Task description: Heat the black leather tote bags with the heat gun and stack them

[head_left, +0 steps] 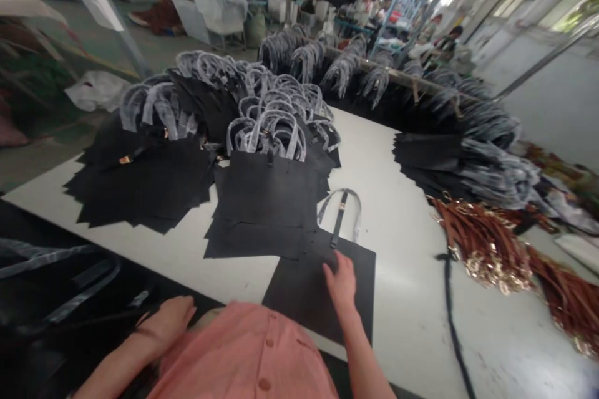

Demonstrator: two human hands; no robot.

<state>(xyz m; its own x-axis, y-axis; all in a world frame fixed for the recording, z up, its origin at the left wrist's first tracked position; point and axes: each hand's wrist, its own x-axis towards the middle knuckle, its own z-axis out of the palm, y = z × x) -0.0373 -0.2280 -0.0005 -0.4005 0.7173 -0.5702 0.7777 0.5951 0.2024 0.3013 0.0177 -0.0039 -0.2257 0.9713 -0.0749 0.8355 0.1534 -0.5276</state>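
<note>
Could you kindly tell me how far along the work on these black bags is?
Done-looking: the heaped black bags with wrapped handles. In hand: the right hand rests on one flat black bag on the white table. Remaining, it seems: the brown straps with gold fittings, lying bundled at the table's far side.

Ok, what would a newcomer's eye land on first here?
A big heap of black tote bags with plastic-wrapped handles covers the middle of the white worktable. Nearest, the right hand rests on one flat black bag. To the right lie bunches of brown straps with gold hardware.
</note>
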